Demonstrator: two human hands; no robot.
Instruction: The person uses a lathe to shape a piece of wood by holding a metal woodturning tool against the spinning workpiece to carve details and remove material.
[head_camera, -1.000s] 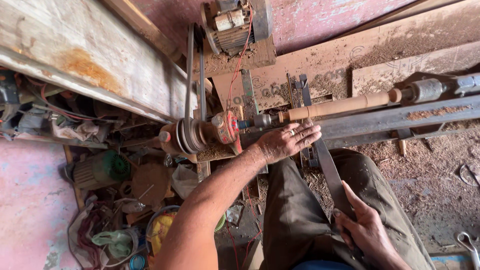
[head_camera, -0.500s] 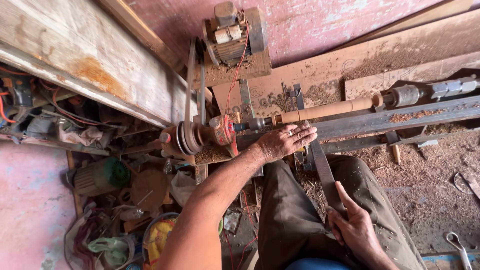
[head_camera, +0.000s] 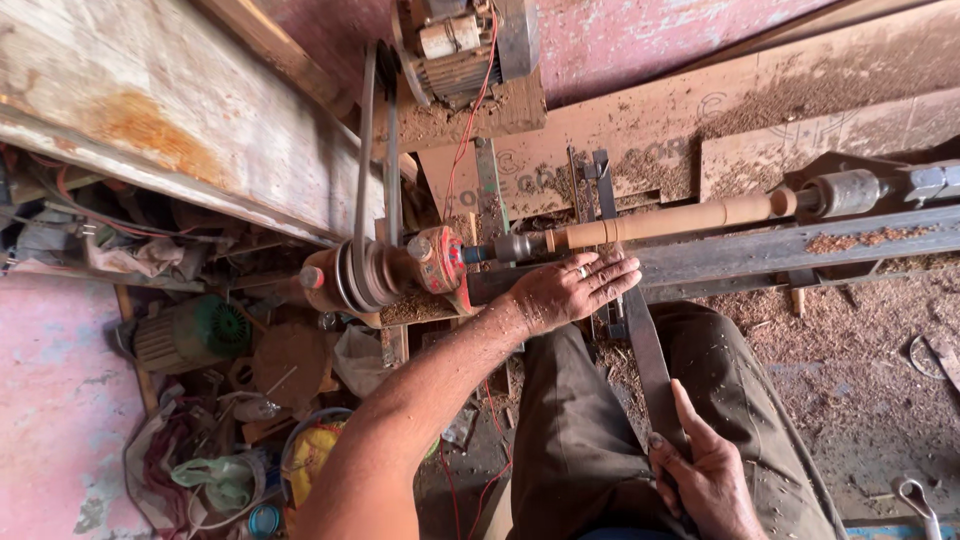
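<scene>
A pale wooden spindle (head_camera: 670, 221) is mounted across a lathe, between a red chuck (head_camera: 443, 259) and a metal tailstock (head_camera: 850, 191). My left hand (head_camera: 570, 290) lies flat on the tool rest just below the spindle, fingers pressing on the front of a long flat metal chisel (head_camera: 640, 340). The chisel runs back over my lap. My right hand (head_camera: 705, 470) grips its rear end. Sawdust covers my left forearm.
A belt (head_camera: 365, 150) runs from the pulley (head_camera: 350, 280) up to a motor (head_camera: 455, 45) on the wall. Wood shavings cover the floor at right, where a spanner (head_camera: 918, 500) lies. A green-capped motor (head_camera: 190, 335), rags and clutter fill the lower left.
The view has shifted slightly, so the lathe sits a little higher and further right in the frame. Both hands keep their hold on the chisel at the spindle.
</scene>
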